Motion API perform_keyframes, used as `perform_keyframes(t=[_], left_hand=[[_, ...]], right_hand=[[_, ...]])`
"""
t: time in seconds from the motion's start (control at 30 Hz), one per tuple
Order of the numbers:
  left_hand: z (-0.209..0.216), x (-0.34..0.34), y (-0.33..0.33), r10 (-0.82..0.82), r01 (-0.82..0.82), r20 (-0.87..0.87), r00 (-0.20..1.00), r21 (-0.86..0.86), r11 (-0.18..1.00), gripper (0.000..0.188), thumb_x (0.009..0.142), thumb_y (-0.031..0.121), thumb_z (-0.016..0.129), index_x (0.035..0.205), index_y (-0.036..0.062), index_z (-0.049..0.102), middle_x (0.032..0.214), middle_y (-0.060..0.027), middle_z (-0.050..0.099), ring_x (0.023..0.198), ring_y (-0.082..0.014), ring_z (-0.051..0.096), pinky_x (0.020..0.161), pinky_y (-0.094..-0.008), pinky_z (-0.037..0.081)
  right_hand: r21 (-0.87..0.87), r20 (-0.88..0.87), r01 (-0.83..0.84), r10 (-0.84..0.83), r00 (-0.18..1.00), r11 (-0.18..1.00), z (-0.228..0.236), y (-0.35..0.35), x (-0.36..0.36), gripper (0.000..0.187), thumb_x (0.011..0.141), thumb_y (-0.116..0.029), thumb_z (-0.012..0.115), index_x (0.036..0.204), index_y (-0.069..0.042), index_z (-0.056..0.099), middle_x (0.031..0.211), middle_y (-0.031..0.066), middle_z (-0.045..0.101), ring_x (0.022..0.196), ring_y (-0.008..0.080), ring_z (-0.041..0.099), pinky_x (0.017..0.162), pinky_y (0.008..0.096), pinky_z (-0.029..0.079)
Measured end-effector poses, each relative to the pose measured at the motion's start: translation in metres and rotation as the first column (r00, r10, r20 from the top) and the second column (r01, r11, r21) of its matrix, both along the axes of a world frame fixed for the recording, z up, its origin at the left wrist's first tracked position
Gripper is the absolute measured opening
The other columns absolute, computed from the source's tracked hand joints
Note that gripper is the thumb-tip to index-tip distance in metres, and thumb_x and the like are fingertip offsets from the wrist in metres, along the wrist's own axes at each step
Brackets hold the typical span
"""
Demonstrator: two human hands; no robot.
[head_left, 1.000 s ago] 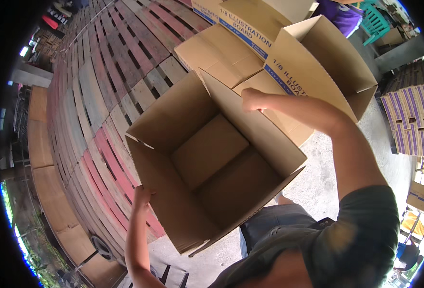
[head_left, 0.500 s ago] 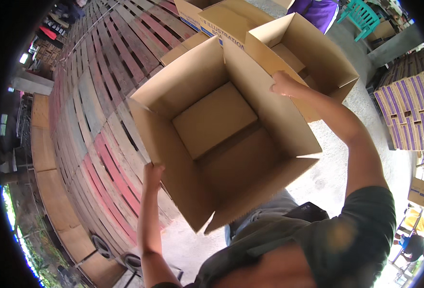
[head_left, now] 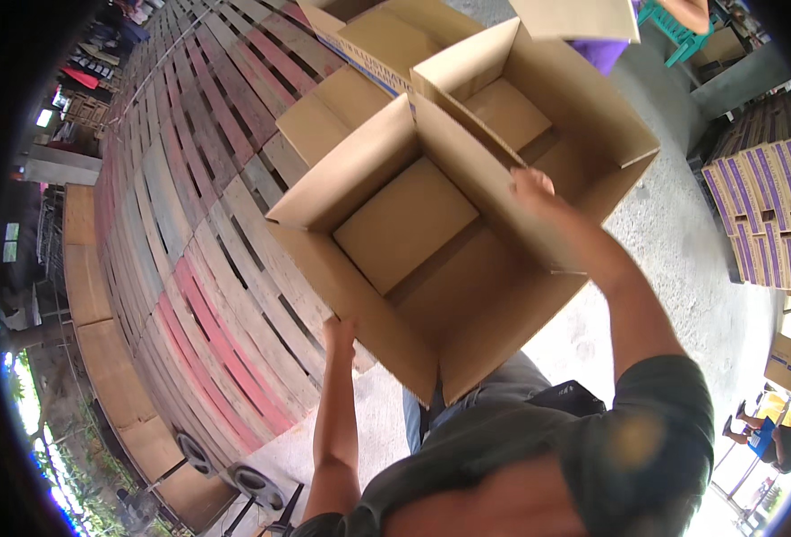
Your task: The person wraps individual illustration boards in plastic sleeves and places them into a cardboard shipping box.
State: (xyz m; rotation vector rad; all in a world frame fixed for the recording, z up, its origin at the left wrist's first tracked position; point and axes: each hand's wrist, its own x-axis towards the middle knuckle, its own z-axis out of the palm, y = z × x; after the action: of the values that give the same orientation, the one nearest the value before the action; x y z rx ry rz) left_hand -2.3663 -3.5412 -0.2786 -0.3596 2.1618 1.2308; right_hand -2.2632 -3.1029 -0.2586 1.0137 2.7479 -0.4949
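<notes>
An open-topped cardboard box is in front of me, tilted, with a flat brown carton or flap panel lying at its bottom. My left hand grips the box's left wall near the upper edge. On the opposite wall, my right hand is closed over the top edge, fingers partly hidden. Right behind that wall stands a second open box, close against the first, with a similar panel inside.
Wooden slatted pallets with faded red and blue boards spread to the left. Behind the boxes lie more cartons. A person's arm and a cardboard piece show at the top right, near a green plastic chair. Stacked purple-striped cartons stand at right.
The held box has shifted slightly right and closer against the second box, both hands still on it. At the top right, a cardboard piece and a person's arm have come into view.
</notes>
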Motion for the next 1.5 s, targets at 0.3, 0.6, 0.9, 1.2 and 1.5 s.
perform_keyframes(t=[0.3, 0.6, 0.9, 1.2, 1.5], left_hand=[[0.003, -0.01, 0.031, -0.068, 0.065, -0.04, 0.997, -0.053, 0.996, 0.022, 0.075, 0.013, 0.054, 0.085, -0.0055, 0.059, 0.068, -0.0077, 0.059, 0.063, -0.0164, 0.054, 0.056, -0.0311, 0.042], [0.004, -0.001, 0.05, -0.022, 0.032, 0.086, 0.996, -0.119, 0.992, 0.033, 0.079, 0.017, 0.055, 0.108, 0.0001, 0.05, 0.088, -0.0124, 0.06, 0.077, -0.0186, 0.056, 0.063, -0.0305, 0.045], [-0.017, 0.007, 0.008, -0.056, 0.055, 0.011, 0.998, 0.042, 0.998, 0.021, 0.078, 0.01, 0.057, 0.094, -0.003, 0.055, 0.078, -0.0049, 0.058, 0.066, -0.0076, 0.052, 0.055, -0.0228, 0.042], [-0.01, -0.015, 0.019, -0.098, 0.095, 0.081, 0.992, 0.04, 0.995, 0.021, 0.077, 0.008, 0.056, 0.094, -0.0042, 0.056, 0.08, -0.0047, 0.059, 0.069, -0.0089, 0.053, 0.057, -0.0238, 0.043], [0.005, -0.009, 0.042, -0.167, 0.172, 0.041, 0.985, -0.196, 0.965, 0.035, 0.074, 0.019, 0.06, 0.102, -0.0022, 0.055, 0.088, -0.0113, 0.061, 0.074, -0.0188, 0.055, 0.063, -0.032, 0.045]], right_hand=[[0.35, 0.094, 0.0, -0.035, 0.995, 0.937, 0.037, -0.048, 0.003, 0.032, 0.075, -0.013, 0.057, 0.103, -0.003, 0.046, 0.108, 0.0142, 0.049, 0.098, 0.0319, 0.049, 0.08, 0.0428, 0.041], [-0.911, 0.331, 0.407, -0.472, 0.817, 0.066, -0.28, -0.125, 0.006, 0.026, 0.076, -0.019, 0.06, 0.099, -0.005, 0.055, 0.087, 0.0094, 0.058, 0.078, 0.0241, 0.055, 0.068, 0.0357, 0.045], [-0.871, 0.371, 0.462, -0.837, 0.403, -0.164, -0.343, -0.167, -0.064, 0.022, 0.077, -0.017, 0.056, 0.096, -0.006, 0.055, 0.091, 0.0094, 0.055, 0.081, 0.0223, 0.051, 0.068, 0.0369, 0.043], [-0.941, 0.153, 0.337, -0.873, 0.464, 0.014, -0.379, -0.172, -0.08, 0.025, 0.077, -0.017, 0.054, 0.099, -0.004, 0.052, 0.09, 0.0103, 0.053, 0.08, 0.0213, 0.05, 0.066, 0.0392, 0.043], [-0.814, -0.103, 0.163, -0.415, 0.904, 0.557, -0.357, -0.14, -0.063, 0.04, 0.073, -0.028, 0.061, 0.103, -0.003, 0.057, 0.093, 0.0138, 0.06, 0.085, 0.0249, 0.057, 0.07, 0.0376, 0.046]])
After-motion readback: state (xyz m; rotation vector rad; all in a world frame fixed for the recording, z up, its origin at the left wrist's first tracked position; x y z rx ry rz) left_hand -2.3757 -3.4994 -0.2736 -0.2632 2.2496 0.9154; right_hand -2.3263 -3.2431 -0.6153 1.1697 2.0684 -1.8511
